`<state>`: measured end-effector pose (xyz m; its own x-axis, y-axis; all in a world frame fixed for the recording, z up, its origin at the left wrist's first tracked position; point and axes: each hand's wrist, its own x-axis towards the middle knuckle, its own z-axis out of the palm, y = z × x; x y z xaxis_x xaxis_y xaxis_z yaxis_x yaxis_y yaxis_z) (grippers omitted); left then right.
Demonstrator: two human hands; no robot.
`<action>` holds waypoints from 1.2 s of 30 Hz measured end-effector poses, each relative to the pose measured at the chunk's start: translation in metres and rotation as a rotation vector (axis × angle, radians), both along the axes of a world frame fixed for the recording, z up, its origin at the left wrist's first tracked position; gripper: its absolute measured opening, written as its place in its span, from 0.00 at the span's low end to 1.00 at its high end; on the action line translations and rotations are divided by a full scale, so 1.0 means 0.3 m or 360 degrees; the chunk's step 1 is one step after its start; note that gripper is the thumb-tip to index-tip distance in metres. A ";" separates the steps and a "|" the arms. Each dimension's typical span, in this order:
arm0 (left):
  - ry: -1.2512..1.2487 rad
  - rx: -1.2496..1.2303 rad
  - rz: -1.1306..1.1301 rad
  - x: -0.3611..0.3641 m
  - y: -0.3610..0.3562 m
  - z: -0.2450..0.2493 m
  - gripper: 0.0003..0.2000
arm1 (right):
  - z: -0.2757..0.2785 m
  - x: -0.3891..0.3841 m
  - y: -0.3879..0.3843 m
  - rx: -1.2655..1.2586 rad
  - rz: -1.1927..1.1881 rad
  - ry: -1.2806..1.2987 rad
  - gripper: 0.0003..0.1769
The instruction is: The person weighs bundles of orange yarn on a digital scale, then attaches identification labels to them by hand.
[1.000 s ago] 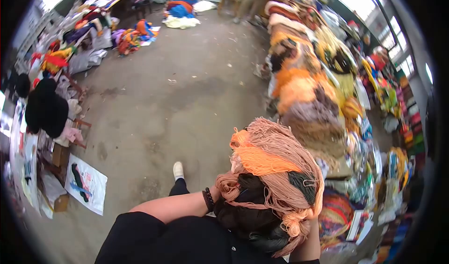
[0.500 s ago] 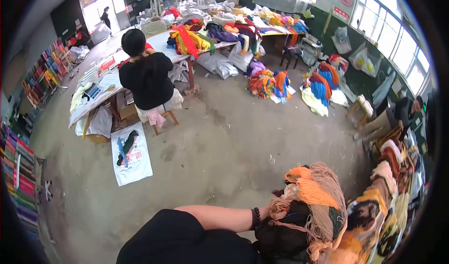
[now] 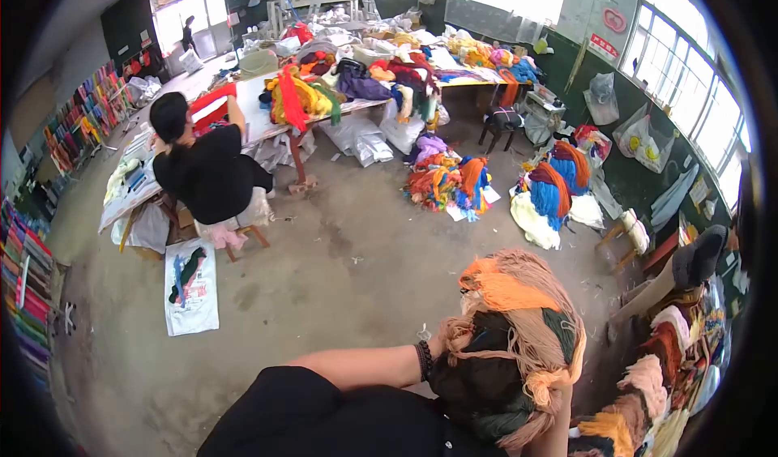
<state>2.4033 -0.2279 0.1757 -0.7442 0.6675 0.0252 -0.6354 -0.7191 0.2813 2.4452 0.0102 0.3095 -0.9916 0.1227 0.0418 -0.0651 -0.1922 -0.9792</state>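
A big bundle of yarn skeins (image 3: 531, 291) is held against my body, in tan, orange, black and dark green. My left hand (image 3: 438, 345), with a dark beaded bracelet at the wrist, reaches into the bundle's left side; its fingers are hidden by the yarn. On the lower right, my right hand (image 3: 562, 394) supports the bundle from below, beside a pale orange knot of yarn. The right fingers are also covered by the strands. Both hands carry the same load.
A person in black (image 3: 212, 173) sits at a long table (image 3: 259, 125) heaped with colored yarn. More skein piles (image 3: 446, 185) lie on the floor ahead. Stacked yarn (image 3: 640, 392) lines the right side, near part of another person (image 3: 648, 295). A white sack (image 3: 193, 295) lies at left.
My right forearm has come into view under the bundle. The bundle sits slightly further left and higher. The seated person has turned and reaches an arm across the table.
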 end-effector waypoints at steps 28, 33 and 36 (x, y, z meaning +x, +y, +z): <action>-0.0015 -0.0188 -0.0313 -2.250 1.209 -0.159 0.27 | -0.023 -2.118 1.142 -0.0064 -0.0176 -0.0156 0.32; -0.0057 0.0063 -0.0229 -2.645 1.227 -0.178 0.27 | -0.054 -2.518 1.181 -0.0076 -0.0087 -0.0205 0.32; -0.0093 0.0071 -0.0186 -2.910 1.221 -0.150 0.27 | -0.071 -2.770 1.175 -0.0074 -0.0075 -0.0228 0.32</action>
